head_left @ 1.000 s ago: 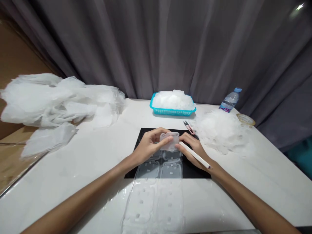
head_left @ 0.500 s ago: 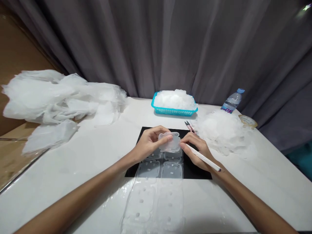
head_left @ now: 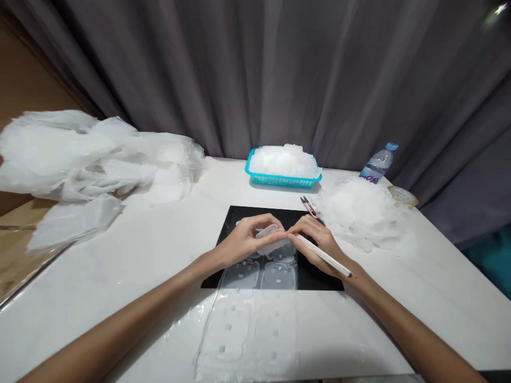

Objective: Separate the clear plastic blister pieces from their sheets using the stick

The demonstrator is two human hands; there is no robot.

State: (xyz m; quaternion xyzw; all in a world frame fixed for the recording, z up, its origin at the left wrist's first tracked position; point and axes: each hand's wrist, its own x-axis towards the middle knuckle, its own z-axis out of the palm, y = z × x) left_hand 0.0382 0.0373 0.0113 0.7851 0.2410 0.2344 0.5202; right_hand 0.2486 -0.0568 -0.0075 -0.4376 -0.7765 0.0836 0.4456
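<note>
My left hand [head_left: 243, 242] pinches a small clear plastic piece [head_left: 268, 234] over the black mat [head_left: 319, 274]. It now lies tilted nearly flat between my fingers. My right hand [head_left: 315, 242] grips a thin white pen-like tool [head_left: 325, 256], and its fingertips meet the same piece. Below my hands a clear sheet of die-cut plastic shapes [head_left: 255, 314] runs from the mat toward me across the white table [head_left: 139, 266].
A turquoise basket [head_left: 282, 181] heaped with clear pieces stands at the back. Pink snips [head_left: 309, 207] lie beside a loose pile of clear pieces [head_left: 361, 213] at right. A water bottle [head_left: 377, 164] and tape roll [head_left: 403, 196] sit at far right. Plastic bags [head_left: 88, 159] pile at left.
The clear piece has turned from upright and facing me to nearly flat and lower between my fingers. Both hands stay over the mat.
</note>
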